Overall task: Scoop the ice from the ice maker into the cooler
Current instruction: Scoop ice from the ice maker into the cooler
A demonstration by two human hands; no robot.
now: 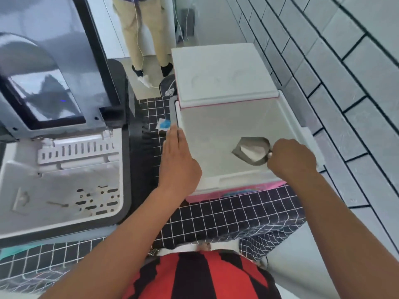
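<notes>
Tipping scoop (252, 151) over cooler (289, 117) | right hand (291, 157) grips handle, ice (253, 151) loaded | left hand (176, 156) flat on rim | pour low, slowly.

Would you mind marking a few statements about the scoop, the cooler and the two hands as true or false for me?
1. The right hand holds a metal scoop over the open cooler. True.
2. The scoop is empty. False: white ice lies in it.
3. The left hand rests flat, fingers straight, along the cooler's left rim. True.
4. The cooler's lid is fully closed. False: it is slid back, leaving the near part of the cooler open.
5. The ice maker stands to the right of the cooler. False: it stands to the left, with its lid raised.
</notes>
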